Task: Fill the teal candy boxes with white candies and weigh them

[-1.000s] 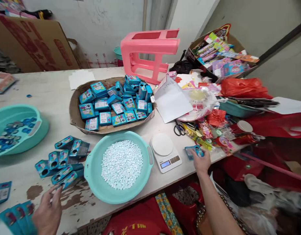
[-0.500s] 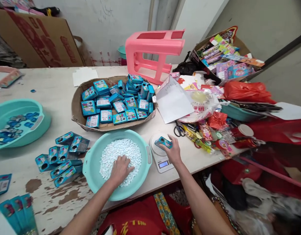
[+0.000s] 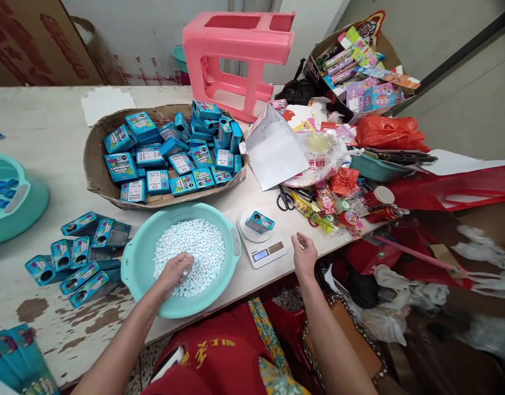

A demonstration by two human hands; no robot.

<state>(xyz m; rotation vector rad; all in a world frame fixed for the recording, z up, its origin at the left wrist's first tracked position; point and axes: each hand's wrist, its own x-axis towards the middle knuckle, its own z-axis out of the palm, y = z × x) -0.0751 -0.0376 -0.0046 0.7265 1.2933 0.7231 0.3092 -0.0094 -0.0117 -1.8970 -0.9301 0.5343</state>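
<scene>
My left hand (image 3: 176, 272) is in the turquoise basin (image 3: 137, 288), its fingers curled closed around some of the small white candies (image 3: 206, 241). How many it holds is hidden. To the right, a small blue box (image 3: 260, 221) lies on the round plate of a white kitchen scale (image 3: 258, 258), whose display is lit. Off the scale's right side, near the table edge, my right hand (image 3: 305, 254) is half curled with thumb and fingers apart, holding nothing. Several blue boxes with round openings (image 3: 80, 251) lie left of the basin.
Behind the basin, a cardboard tray (image 3: 100, 189) is piled with blue boxes. A second turquoise basin (image 3: 34, 203) with blue pieces stands at the left. An overturned pink stool (image 3: 254, 71) is at the back. Scissors (image 3: 285, 200), papers and bright packets crowd the right.
My right hand has let go of the blue box on the scale and drawn away rightward. My left fingers, spread over the candies before, have curled closed. The view has shifted.
</scene>
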